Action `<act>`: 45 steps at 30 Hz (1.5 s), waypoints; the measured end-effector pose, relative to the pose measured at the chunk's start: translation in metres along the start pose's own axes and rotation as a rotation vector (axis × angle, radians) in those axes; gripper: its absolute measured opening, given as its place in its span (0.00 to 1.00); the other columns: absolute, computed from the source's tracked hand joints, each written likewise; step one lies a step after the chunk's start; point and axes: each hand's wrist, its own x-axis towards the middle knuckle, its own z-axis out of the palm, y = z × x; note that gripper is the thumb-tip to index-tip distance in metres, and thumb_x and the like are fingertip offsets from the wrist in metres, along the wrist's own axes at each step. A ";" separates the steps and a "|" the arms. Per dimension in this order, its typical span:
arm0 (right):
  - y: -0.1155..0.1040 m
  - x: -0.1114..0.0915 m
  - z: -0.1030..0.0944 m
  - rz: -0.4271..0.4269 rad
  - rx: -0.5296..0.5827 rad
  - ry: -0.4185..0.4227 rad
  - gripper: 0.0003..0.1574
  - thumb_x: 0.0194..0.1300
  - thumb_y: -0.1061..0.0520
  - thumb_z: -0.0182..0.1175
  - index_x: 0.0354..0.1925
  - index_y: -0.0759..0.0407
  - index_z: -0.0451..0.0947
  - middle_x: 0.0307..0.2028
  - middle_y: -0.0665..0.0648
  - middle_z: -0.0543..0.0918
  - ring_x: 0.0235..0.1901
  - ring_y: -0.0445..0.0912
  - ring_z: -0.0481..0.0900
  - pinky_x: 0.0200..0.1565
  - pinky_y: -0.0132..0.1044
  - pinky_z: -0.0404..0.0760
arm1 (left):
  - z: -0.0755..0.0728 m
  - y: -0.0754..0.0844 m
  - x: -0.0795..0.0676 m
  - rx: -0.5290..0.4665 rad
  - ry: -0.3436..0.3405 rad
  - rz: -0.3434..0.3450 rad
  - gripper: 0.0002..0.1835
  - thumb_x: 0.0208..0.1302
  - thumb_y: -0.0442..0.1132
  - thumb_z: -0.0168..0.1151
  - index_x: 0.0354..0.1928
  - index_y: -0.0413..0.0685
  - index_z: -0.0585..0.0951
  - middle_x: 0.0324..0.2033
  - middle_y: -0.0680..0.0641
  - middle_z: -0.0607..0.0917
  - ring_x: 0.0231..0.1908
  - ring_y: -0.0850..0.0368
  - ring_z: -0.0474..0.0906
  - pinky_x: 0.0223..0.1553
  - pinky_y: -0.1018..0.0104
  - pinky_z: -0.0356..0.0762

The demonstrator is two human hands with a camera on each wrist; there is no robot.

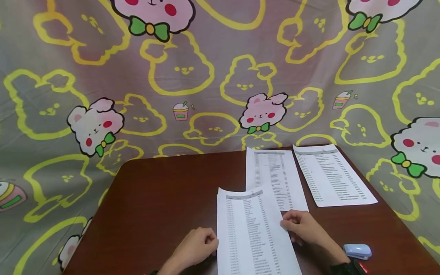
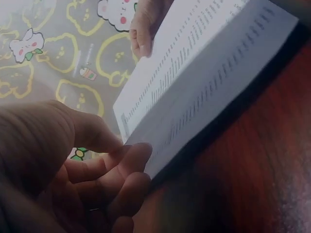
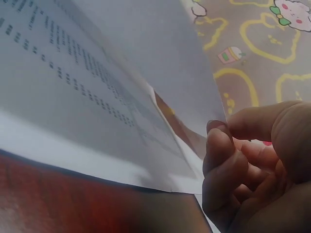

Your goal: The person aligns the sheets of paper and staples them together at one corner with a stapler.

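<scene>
A few printed sheets of paper (image 1: 252, 233), covered in columns of small text, are held up off the dark table in front of me. My left hand (image 1: 196, 244) pinches their left edge between thumb and fingers, as the left wrist view shows at the paper's edge (image 2: 160, 131). On the opposite side, my right hand (image 1: 304, 227) pinches the right edge. From the right wrist, the front sheet (image 3: 160, 58) stands apart from another sheet (image 3: 73, 97), with a gap between them. Their lower ends run out of the head view.
Behind the held sheets, another printed page (image 1: 271, 172) lies on the brown table (image 1: 165, 191), partly overlapped in this view. A further page (image 1: 335, 175) lies at the back right. A light blue stapler (image 1: 357, 251) sits beside my right forearm. Patterned cloth (image 1: 206, 76) hangs behind the table.
</scene>
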 end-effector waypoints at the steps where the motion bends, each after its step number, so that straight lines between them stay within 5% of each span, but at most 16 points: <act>1: 0.000 0.000 0.001 0.005 0.009 -0.003 0.16 0.65 0.53 0.63 0.41 0.67 0.79 0.17 0.50 0.76 0.12 0.40 0.69 0.15 0.29 0.68 | 0.000 -0.001 0.000 0.006 0.001 -0.007 0.06 0.59 0.40 0.57 0.25 0.54 0.80 0.16 0.59 0.78 0.15 0.66 0.66 0.18 0.71 0.60; 15: 0.005 0.004 -0.002 0.006 -0.018 0.015 0.15 0.65 0.53 0.63 0.40 0.66 0.79 0.17 0.51 0.75 0.12 0.41 0.69 0.14 0.30 0.68 | 0.013 -0.002 0.004 0.028 0.069 0.024 0.05 0.56 0.39 0.59 0.26 0.53 0.82 0.15 0.61 0.77 0.17 0.70 0.68 0.20 0.72 0.64; 45: 0.008 0.007 -0.001 0.077 -0.085 -0.003 0.13 0.64 0.53 0.64 0.39 0.63 0.79 0.17 0.50 0.76 0.13 0.41 0.71 0.15 0.29 0.66 | 0.020 -0.008 0.004 0.060 0.072 0.009 0.07 0.56 0.39 0.58 0.22 0.54 0.80 0.12 0.62 0.75 0.15 0.69 0.65 0.19 0.72 0.61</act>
